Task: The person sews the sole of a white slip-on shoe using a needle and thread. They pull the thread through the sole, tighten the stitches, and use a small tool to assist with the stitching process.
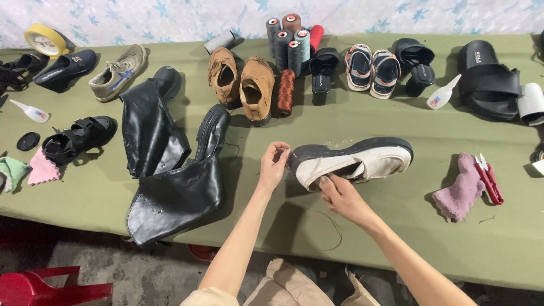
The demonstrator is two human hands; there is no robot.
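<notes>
A white shoe with a thick black sole (362, 161) lies on its side on the green table (351, 122). My right hand (339, 195) grips its near edge by the opening. My left hand (274, 163) is at the shoe's heel end, fingers pinched together as if on a thin thread or needle, too small to make out. A dark thread (331, 224) loops on the cloth below the shoe.
Two tall black boots (170, 164) lie left of my hands. Brown shoes (243, 82), thread spools (292, 42), sandals (371, 68) and black slides (487, 79) line the back. A pink cloth (459, 190) with red snips (488, 178) lies right. A red stool (39, 286) stands below left.
</notes>
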